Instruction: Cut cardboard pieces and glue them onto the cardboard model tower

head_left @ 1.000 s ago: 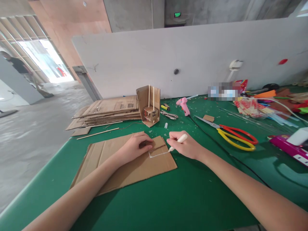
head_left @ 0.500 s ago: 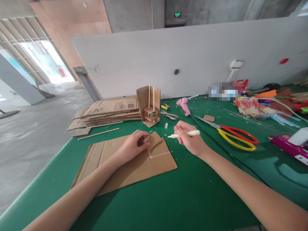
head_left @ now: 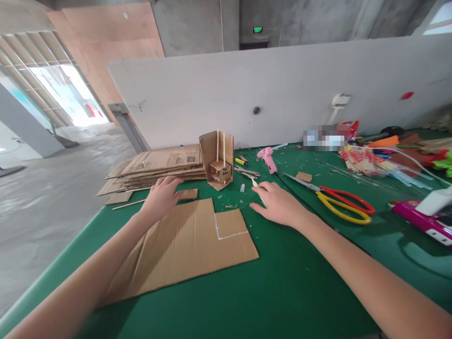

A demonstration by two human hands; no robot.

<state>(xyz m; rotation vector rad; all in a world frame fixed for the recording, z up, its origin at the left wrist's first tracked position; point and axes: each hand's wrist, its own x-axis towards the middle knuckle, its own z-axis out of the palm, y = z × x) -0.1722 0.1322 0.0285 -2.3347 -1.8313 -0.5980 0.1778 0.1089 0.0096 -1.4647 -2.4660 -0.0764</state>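
Observation:
A large cardboard sheet (head_left: 183,245) lies on the green table, with white lines marking a corner piece at its upper right. My left hand (head_left: 163,195) is over the sheet's back edge, fingers apart, beside a small cardboard piece (head_left: 189,194) lying flat. Right of the sheet, my right hand (head_left: 275,200) is low over the table, its thumb and fingers parted around a white marker (head_left: 254,183); part of the marker is hidden by the fingers. Behind the hands stands a cardboard structure (head_left: 217,157) with two upright sticks.
Stacked cardboard (head_left: 165,162) lies at the back left. A pink glue gun (head_left: 268,160), pliers (head_left: 247,172), a yellow cutter (head_left: 241,161) and red-yellow scissors (head_left: 332,197) lie behind and to the right. A purple power strip (head_left: 420,219) is far right, before piled craft materials.
My left hand has moved left and back, and the small cardboard piece now lies behind the sheet, out of its fingers. My right hand has lowered and loosened around the marker.

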